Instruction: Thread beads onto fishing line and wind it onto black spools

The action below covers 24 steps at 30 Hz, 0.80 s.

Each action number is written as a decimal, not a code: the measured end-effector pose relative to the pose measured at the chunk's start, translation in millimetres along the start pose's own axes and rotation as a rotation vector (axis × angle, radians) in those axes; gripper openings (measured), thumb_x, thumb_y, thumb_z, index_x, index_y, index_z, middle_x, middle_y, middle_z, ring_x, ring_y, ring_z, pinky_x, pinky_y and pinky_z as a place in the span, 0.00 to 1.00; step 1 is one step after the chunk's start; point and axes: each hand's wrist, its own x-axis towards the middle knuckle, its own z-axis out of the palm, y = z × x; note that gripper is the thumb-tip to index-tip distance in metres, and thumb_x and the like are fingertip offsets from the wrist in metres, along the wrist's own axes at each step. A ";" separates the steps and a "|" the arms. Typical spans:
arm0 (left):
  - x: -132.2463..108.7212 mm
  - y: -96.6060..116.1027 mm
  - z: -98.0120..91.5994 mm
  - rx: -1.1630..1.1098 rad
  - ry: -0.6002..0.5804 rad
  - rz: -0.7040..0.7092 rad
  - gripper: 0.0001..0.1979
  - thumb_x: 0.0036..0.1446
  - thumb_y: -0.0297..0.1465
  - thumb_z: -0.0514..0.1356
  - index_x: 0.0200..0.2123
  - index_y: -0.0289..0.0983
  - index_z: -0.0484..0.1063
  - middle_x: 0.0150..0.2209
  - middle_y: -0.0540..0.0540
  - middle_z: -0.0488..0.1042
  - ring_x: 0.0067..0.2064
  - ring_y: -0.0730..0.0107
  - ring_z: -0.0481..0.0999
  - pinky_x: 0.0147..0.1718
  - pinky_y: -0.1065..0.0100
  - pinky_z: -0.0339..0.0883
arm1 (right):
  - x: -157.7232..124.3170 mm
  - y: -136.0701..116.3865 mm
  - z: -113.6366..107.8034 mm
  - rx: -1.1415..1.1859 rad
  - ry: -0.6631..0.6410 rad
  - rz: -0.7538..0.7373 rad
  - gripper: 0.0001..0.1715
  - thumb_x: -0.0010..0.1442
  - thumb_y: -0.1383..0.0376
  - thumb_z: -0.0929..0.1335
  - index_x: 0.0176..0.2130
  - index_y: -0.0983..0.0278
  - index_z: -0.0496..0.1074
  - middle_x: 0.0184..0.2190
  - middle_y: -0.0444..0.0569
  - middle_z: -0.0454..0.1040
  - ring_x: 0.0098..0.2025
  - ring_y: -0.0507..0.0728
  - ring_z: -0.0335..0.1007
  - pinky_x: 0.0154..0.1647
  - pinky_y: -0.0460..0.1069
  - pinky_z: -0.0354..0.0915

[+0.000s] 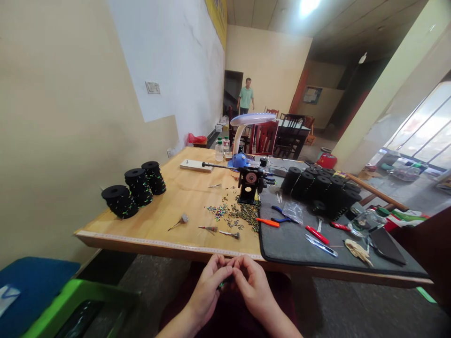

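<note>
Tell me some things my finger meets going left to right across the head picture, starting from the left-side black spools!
Three black spools, left hand, right hand, blue-handled pliers, red pen-like tool, crumpled pale bundle, dark flat object.

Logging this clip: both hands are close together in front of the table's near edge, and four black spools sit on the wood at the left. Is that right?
Not quite: the head view shows three black spools on the wood at the left, not four. The left hand and right hand are indeed close together before the table's near edge.
</note>
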 end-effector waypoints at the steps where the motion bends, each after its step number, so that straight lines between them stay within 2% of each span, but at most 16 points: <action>1: -0.1 -0.8 -0.1 0.003 0.006 0.005 0.16 0.43 0.31 0.67 0.25 0.39 0.58 0.25 0.55 0.69 0.26 0.77 0.66 0.24 0.74 0.57 | -0.1 -0.3 -0.1 -0.009 0.004 -0.009 0.11 0.61 0.62 0.64 0.27 0.63 0.63 0.33 0.49 0.73 0.31 0.54 0.68 0.33 0.47 0.65; 5: 0.8 -5.2 -2.3 0.012 0.021 0.019 0.16 0.44 0.30 0.65 0.25 0.40 0.57 0.25 0.55 0.69 0.26 0.76 0.65 0.24 0.74 0.56 | -0.9 0.1 -0.2 -0.035 0.023 -0.026 0.11 0.61 0.63 0.64 0.28 0.63 0.64 0.32 0.49 0.74 0.34 0.55 0.69 0.37 0.47 0.65; 16: 4.9 -9.6 -3.8 -0.026 0.048 0.054 0.14 0.42 0.26 0.63 0.24 0.40 0.57 0.22 0.57 0.67 0.23 0.77 0.62 0.23 0.74 0.56 | -3.4 5.5 3.4 0.003 0.053 -0.019 0.11 0.61 0.60 0.64 0.29 0.64 0.66 0.32 0.49 0.73 0.29 0.53 0.67 0.31 0.46 0.65; 20: 5.7 -5.8 -7.6 0.002 -0.050 0.053 0.10 0.47 0.30 0.63 0.26 0.39 0.62 0.28 0.52 0.71 0.31 0.72 0.69 0.32 0.70 0.62 | -0.8 9.7 2.9 0.037 0.112 -0.003 0.13 0.60 0.57 0.65 0.31 0.64 0.68 0.31 0.48 0.73 0.30 0.54 0.67 0.31 0.46 0.65; 24: 8.5 -2.3 -13.3 0.033 -0.112 0.101 0.08 0.43 0.23 0.61 0.28 0.38 0.66 0.32 0.50 0.74 0.39 0.66 0.71 0.38 0.67 0.62 | 1.2 13.2 3.5 0.127 0.148 0.053 0.17 0.58 0.52 0.66 0.32 0.65 0.70 0.28 0.47 0.72 0.27 0.53 0.65 0.28 0.46 0.64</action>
